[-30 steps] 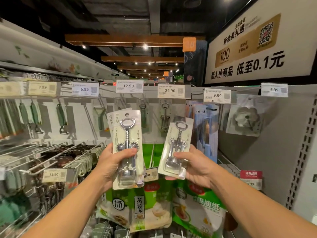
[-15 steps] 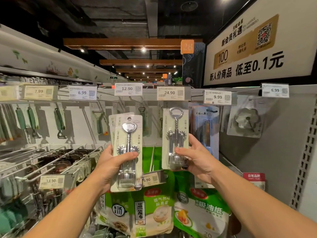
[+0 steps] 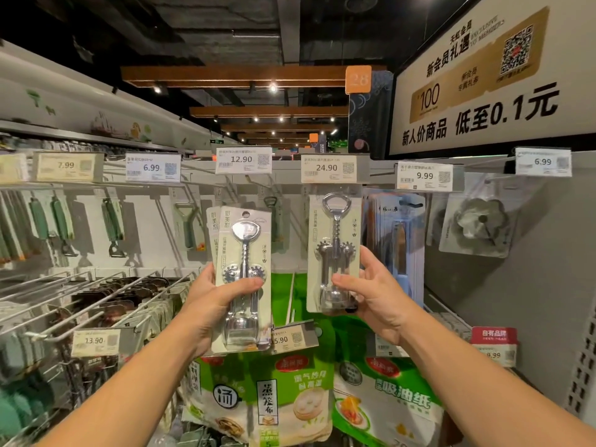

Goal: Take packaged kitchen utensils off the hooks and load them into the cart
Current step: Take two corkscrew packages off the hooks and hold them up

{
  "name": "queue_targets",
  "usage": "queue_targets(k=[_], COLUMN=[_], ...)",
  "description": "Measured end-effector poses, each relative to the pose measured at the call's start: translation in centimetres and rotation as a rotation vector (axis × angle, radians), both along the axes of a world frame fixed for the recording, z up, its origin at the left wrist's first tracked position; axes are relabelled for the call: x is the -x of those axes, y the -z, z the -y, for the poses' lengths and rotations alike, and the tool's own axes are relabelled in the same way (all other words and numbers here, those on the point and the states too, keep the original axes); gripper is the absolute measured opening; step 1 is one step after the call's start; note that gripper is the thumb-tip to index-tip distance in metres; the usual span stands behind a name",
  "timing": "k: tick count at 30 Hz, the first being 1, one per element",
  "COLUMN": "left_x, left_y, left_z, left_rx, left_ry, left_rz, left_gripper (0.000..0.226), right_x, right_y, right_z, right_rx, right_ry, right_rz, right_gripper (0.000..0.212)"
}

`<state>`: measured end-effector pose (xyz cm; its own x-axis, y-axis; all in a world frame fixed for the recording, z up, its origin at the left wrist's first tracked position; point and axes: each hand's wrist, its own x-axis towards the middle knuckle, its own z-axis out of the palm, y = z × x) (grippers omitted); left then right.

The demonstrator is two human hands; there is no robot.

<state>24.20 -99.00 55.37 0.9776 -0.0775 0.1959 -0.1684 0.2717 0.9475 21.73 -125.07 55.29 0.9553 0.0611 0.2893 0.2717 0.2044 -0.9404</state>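
Gripping one carded chrome wing corkscrew (image 3: 242, 279) in left hand (image 3: 211, 309), another carded corkscrew (image 3: 333, 250) in right hand (image 3: 374, 300)

We see a pegboard rack (image 3: 532, 285) w/ hooks: green peelers (image 3: 111, 225) at left edge, price tags (image 3: 328, 168) along top edge, green pkgs (image 3: 290, 398) at bottom

hidden: left hand (image 3: 209, 304) covers the middle of its corkscrew packs (image 3: 242, 279), count behind the front card unclear | right hand (image 3: 374, 295) hides the lower right corner of the hanging corkscrew pack (image 3: 333, 250), its hook unseen behind the 24.90 price tag (image 3: 329, 169) above | cut off: both forearms at the bottom edge | blurred: peelers (image 3: 61, 221) far left of that tag
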Motion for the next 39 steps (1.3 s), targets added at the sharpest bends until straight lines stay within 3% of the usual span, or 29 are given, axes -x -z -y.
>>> queue_targets(k=[9,14,18,23,28,31,35,39], left_x=[-1.1,-2.0,-2.4,-3.2,-4.3,-4.6,-5.3,-5.6], left_y=[0.2,-0.1,-0.2,-0.2,-0.3,-0.1,0.1,-0.1], left_z=[0.5,1.3,2.1,2.1,2.0,2.2,2.7,3.8], left_rx=[-0.004,0.012,0.009,-0.015,-0.012,-0.032,-0.052,-0.057], left_ry=[0.003,0.010,0.010,0.013,-0.002,0.001,-0.023,-0.058], left_rz=[-0.014,-0.018,-0.014,-0.012,-0.017,-0.012,-0.010,-0.014], left_gripper=[0.071,0.075,0.083,0.079,0.079,0.070,0.064,0.081], right_x=[-1.9,-6.3,-10.4,-15.3,-16.2,-15.9,-12.6,-7.8], right_y=[-1.6,-1.5,-0.7,0.2,-1.4,-1.4,0.0,0.1], right_z=[-0.1,0.0,-0.5,-0.5,0.6,1.0,-0.6,-3.5], right_rx=[0.051,0.042,-0.016,-0.063,-0.164,-0.080,0.096,0.072], right_ry=[0.035,0.273,0.452,0.536,0.420,0.369,0.543,0.206], right_rz=[-0.009,-0.118,-0.164,-0.232,-0.353,-0.386,-0.222,-0.072], right_gripper=[0.040,0.059,0.027,0.025,0.019,0.025,0.014,0.027])
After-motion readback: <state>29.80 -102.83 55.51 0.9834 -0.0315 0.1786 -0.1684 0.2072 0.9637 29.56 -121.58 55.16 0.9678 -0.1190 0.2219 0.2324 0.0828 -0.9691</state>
